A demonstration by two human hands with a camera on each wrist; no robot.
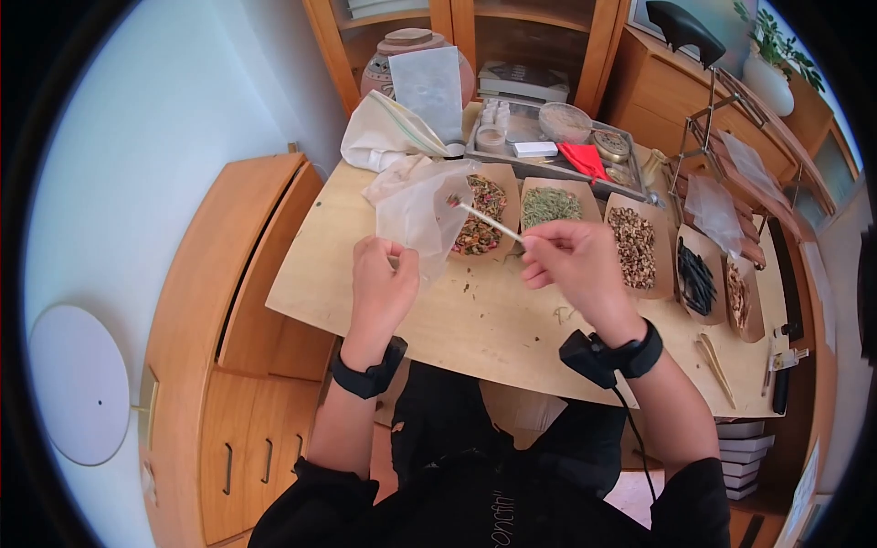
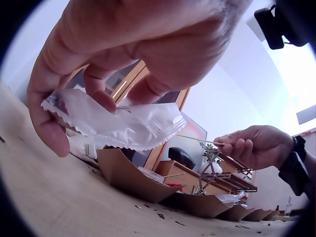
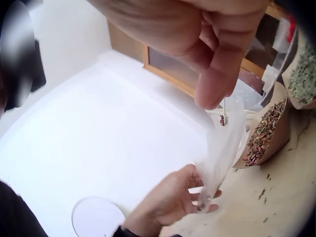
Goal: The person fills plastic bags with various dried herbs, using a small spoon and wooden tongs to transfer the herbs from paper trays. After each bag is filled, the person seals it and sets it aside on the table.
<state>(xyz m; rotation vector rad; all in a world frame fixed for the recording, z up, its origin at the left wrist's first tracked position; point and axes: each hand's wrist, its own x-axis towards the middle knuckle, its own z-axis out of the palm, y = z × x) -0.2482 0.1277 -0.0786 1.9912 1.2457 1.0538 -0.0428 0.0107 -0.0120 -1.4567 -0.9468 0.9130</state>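
Observation:
My left hand (image 1: 385, 279) grips the lower part of a translucent bag (image 1: 422, 215) with serrated edges, which it holds tilted above the table. In the left wrist view the fingers curl round the bag (image 2: 113, 123), and a dark bit shows inside its near end. My right hand (image 1: 580, 269) pinches a thin pale stick (image 1: 493, 223) between thumb and fingertips. The stick's far tip, with a small reddish-dark clump (image 3: 222, 120), is at the bag's mouth. Just behind the bag stands a paper tray of mixed dried petals and herbs (image 1: 484, 219).
Trays of green herb (image 1: 552, 206), brown pieces (image 1: 632, 247) and dark pods (image 1: 696, 279) line the table to the right. Tweezers (image 1: 715, 369) lie near the right edge. Behind are a grey tray (image 1: 512, 164) with jars and a red cloth (image 1: 583, 161). Crumbs dot the tabletop.

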